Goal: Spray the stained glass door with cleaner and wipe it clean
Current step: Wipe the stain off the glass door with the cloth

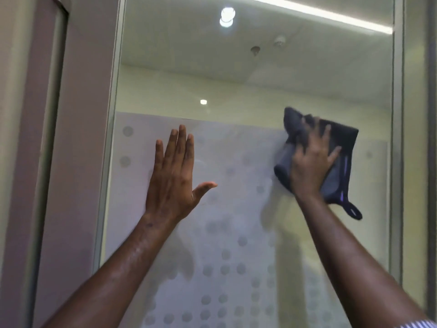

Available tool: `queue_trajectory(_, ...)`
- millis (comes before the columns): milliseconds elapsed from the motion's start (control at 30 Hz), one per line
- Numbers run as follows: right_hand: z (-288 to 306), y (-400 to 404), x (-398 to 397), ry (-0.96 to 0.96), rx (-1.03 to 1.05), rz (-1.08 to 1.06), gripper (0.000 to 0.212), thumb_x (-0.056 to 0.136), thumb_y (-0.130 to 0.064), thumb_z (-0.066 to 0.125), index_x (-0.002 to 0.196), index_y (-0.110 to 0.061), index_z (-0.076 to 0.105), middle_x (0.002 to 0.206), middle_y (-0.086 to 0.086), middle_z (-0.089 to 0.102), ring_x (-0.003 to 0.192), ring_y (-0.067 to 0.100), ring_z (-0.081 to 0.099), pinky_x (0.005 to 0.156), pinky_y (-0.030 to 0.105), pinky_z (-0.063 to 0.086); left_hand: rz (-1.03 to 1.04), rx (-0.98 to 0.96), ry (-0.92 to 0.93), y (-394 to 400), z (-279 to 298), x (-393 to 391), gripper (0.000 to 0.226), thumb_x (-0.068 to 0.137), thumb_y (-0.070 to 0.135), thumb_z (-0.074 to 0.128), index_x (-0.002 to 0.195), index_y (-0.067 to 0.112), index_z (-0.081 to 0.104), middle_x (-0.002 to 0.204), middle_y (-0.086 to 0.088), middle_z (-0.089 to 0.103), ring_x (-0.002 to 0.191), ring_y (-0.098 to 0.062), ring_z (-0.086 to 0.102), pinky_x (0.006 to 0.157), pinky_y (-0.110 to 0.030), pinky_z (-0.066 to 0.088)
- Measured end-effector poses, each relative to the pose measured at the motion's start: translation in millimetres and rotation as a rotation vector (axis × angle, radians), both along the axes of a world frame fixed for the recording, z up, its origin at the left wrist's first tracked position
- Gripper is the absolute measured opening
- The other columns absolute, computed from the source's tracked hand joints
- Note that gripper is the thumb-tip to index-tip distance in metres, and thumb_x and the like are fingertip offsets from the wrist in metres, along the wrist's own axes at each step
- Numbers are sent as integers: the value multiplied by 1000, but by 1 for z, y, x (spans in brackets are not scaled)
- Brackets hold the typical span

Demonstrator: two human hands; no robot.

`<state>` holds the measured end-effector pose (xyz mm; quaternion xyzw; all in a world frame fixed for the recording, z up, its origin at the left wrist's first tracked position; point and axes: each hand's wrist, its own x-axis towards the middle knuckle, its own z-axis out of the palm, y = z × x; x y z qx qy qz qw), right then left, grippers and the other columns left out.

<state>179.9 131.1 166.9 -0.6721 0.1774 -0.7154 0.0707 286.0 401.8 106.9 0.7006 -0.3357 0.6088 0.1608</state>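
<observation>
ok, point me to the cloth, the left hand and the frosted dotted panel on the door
cloth (pixel 340 140): head view, upper right part of the dark fabric.
left hand (pixel 173 178): head view, back of the hand, fingers straight.
frosted dotted panel (pixel 236 268): head view, bare lower middle area.

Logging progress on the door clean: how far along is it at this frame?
Done: no spray bottle in view, so spraying looks finished, though wet film can't be confirmed. In hand: right hand presses a dark cloth on the glass at the frosted panel's top right; left hand rests flat on the glass. Left: wiping the rest; the stains themselves can't be made out.
</observation>
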Motion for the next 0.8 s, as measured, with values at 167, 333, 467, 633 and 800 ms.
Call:
queue_trajectory(167,53,49,24,28,-125,26,59,97,-34,43,155,-40,36,167,-12,26,157,20,16,121,66,6,-45,5,12,0,0,0,110,89,82,0,160,-1,12,170,-21,6,159,-35,5,127,-59,10)
queue_trajectory(333,-22,86,33,230,-600,110,61,95,-25,50,154,-34,39,167,-6,25,158,21,12,120,59,-11,-127,-20,7,2,-1,3,110,89,82,2,160,-1,12,170,-22,5,159,-35,5,127,-60,11)
queue_trajectory(467,-68,42,11,260,-650,20,55,95,-26,49,151,-29,47,166,-4,30,157,21,17,123,62,3,-143,-24,2,3,-1,3,109,90,82,3,160,-1,13,170,-21,5,159,-35,4,127,-60,11)
queue_trajectory(633,6,4,0,64,-128,-56,65,89,-24,40,153,-36,40,165,-10,32,155,20,23,120,67,12,-103,-3,-9,2,-1,2,109,90,81,2,160,-2,12,170,-21,5,159,-35,5,127,-60,10)
queue_trajectory(800,79,52,21,-8,-101,37,59,96,-32,43,154,-38,38,165,-13,30,156,19,19,121,65,7,-92,-3,-15,1,-2,3,111,88,83,-1,160,-1,9,170,-20,2,159,-33,2,127,-59,8)
